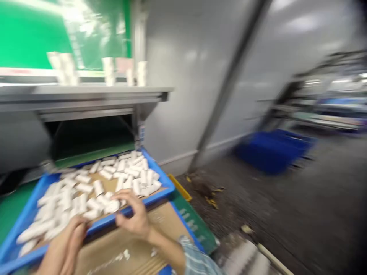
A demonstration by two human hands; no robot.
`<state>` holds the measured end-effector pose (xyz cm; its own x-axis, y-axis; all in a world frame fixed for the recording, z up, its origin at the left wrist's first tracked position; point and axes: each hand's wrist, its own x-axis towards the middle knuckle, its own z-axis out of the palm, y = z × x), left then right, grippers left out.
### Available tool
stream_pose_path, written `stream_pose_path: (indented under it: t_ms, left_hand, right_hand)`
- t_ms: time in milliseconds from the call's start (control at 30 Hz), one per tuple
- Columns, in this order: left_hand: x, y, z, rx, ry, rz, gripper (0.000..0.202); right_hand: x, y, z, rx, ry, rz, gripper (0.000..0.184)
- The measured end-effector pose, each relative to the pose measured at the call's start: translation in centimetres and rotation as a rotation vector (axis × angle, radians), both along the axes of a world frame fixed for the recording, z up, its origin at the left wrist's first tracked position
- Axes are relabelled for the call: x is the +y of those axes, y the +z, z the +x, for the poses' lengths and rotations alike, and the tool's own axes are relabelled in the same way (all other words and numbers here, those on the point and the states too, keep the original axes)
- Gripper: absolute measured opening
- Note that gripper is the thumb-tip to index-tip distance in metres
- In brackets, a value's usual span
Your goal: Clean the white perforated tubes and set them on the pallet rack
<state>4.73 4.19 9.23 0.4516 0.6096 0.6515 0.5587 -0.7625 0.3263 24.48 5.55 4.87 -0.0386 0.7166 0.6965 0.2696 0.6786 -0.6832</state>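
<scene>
A blue tray (159,171) lined with brown board holds many short white cylinders (83,188), lying loose and partly heaped. My left hand (64,244) is at the tray's near rim, its fingers close together and bent over the edge; blur hides the fingertips. Over the same rim, farther right, is my right hand (134,215), with thumb and fingers apart. Its fingertips are close to a white cylinder at the rim; I cannot tell whether they touch it. Under the near side of the tray lies brown cardboard (114,248) in another blue-edged tray.
Beyond the tray is a dark opening (91,133) under a metal shelf (86,93) with several white pieces standing on it. A grey wall (183,76) rises to the right. On the dark floor are a blue bin (272,151) and a yellow object (180,188).
</scene>
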Motion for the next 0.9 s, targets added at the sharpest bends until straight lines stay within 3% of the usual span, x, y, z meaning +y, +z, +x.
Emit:
stream_pose_path:
  t_ms: [33, 167, 367, 500, 900]
  left_hand:
    - [-0.6, -0.5, -1.1, -0.008, 0.073, -0.03, 0.025]
    - [-0.8, -1.8, -2.4, -0.047, 0.129, -0.13, 0.029]
    - [-1.5, -2.2, -1.7, 0.136, 0.219, 0.09, 0.043]
    - [-1.8, -2.4, -1.7, 0.193, 0.282, 0.182, 0.046]
    - [-2.1, -2.7, -1.8, 0.253, 0.317, 0.182, 0.051]
  right_hand:
    - [0.4, -0.9, -0.2, 0.038, 0.053, -0.01, 0.032]
    - [0.9, -2.5, -0.3, 0.028, 0.168, -0.021, 0.035]
    - [-0.3, -2.8, -0.7, -0.104, 0.253, 0.032, 0.042]
    - [-0.2, -3.0, -1.0, -0.116, 0.262, 0.052, 0.041]
    - [-0.5, -3.4, -1.0, -0.15, 0.202, 0.106, 0.047]
